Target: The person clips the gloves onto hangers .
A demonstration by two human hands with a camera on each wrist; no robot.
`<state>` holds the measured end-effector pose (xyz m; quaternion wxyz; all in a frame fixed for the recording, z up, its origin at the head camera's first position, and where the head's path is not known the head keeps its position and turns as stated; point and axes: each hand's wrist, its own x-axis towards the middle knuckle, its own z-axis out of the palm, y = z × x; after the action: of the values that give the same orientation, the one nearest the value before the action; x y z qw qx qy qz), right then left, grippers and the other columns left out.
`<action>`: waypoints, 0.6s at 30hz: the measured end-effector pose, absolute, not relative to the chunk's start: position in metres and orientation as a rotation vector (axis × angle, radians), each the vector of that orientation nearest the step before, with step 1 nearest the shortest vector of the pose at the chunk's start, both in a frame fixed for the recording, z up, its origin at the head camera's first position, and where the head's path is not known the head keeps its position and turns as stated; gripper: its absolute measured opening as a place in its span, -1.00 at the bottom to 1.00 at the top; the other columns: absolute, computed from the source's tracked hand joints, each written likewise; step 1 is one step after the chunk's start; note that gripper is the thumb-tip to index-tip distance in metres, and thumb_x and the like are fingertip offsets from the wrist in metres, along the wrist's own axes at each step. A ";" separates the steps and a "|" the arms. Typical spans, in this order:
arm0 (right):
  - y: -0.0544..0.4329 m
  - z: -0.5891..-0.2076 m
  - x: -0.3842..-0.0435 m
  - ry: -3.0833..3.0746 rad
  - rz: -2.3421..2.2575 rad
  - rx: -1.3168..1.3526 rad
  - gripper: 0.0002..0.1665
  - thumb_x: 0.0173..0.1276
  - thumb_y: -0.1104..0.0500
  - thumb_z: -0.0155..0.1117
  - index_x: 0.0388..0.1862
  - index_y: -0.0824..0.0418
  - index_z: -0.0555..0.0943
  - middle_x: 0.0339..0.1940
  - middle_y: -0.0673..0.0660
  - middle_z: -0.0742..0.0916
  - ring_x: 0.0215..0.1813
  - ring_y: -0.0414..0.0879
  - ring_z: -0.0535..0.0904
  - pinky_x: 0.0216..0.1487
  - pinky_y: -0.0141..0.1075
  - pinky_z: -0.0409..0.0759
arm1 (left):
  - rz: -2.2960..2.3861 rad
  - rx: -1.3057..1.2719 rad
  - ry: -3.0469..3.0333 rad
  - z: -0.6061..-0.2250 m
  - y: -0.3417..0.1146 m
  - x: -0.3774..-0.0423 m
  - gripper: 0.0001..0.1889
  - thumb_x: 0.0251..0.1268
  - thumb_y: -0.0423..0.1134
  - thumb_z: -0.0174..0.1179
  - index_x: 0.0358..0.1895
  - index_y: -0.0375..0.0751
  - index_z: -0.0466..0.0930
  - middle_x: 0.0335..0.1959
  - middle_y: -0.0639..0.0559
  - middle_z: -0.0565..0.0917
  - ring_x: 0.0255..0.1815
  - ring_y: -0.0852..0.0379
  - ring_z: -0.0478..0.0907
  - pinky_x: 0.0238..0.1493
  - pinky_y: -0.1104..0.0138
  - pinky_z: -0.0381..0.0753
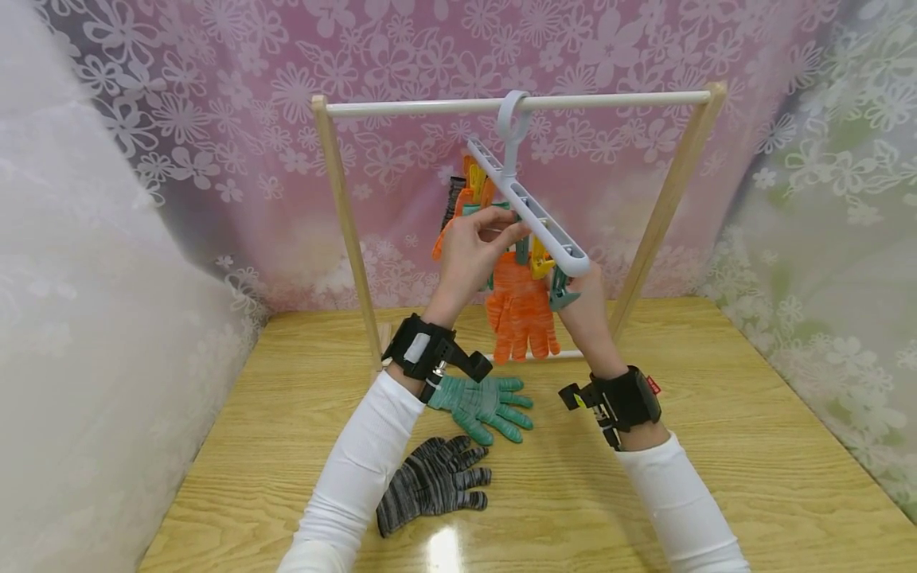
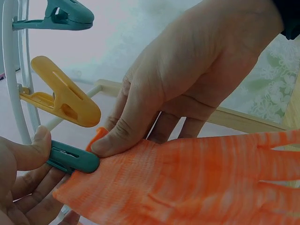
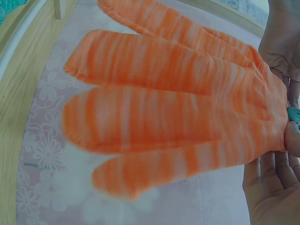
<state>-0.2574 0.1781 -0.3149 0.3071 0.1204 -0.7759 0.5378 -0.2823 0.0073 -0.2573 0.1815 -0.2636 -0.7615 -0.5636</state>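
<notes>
A pale grey clip hanger (image 1: 548, 228) hangs by its hook from a rack's rail. Under it an orange knit glove (image 1: 523, 306) dangles, fingers downward. My left hand (image 1: 469, 251) pinches a green clip (image 2: 72, 157) between thumb and fingers, and the clip's tip lies over the glove's cuff. With thumb on the cuff and fingers behind, my right hand (image 2: 183, 79) holds the glove just beside that clip; in the head view, the hanger's near end partly hides this hand. A yellow clip (image 2: 65, 91) and another green clip (image 1: 562, 290) hang nearer that end.
On the wooden table (image 1: 286, 430) lie a green glove (image 1: 487, 402) and a black-grey striped glove (image 1: 433, 481). More gloves, one of them dark striped (image 1: 453, 199), hang toward the hanger's far end. Wooden posts (image 1: 666, 207) and a white rail (image 1: 415, 107) form the rack.
</notes>
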 end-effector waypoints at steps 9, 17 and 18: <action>0.176 -0.306 -0.257 -2.058 1.361 0.318 -0.88 0.37 0.48 0.11 -0.18 0.52 0.58 -0.48 0.24 0.51 -0.51 -0.17 0.26 -0.38 -0.35 0.24 | -1.578 -0.727 -2.162 -0.255 0.006 -0.281 -0.73 0.39 -0.17 0.34 0.03 -0.23 0.76 -0.06 -0.10 0.78 -0.12 0.03 0.75 -0.11 0.37 0.68; 0.175 -0.306 -0.256 -2.046 1.394 0.369 -0.75 0.44 0.46 0.12 0.05 0.49 0.59 -0.51 0.15 0.48 -0.55 -0.18 0.26 -0.43 -0.36 0.25 | -1.637 -0.802 -2.180 -0.258 0.003 -0.281 -0.67 0.40 -0.18 0.33 0.13 -0.27 0.70 -0.03 -0.13 0.75 -0.10 0.01 0.73 -0.07 0.36 0.67; 0.175 -0.306 -0.255 -2.036 1.401 0.361 -0.76 0.42 0.47 0.11 0.02 0.50 0.59 -0.48 0.18 0.51 -0.53 -0.19 0.28 -0.42 -0.37 0.26 | -1.662 -0.824 -2.183 -0.260 0.002 -0.281 -0.64 0.40 -0.18 0.33 0.17 -0.27 0.68 0.00 -0.13 0.74 -0.09 0.02 0.73 -0.05 0.36 0.67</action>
<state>-0.2553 0.1750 -0.3057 0.3164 0.1372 -0.7734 0.5320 -0.2808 0.0023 -0.2595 0.1381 -0.2849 -0.7548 -0.5745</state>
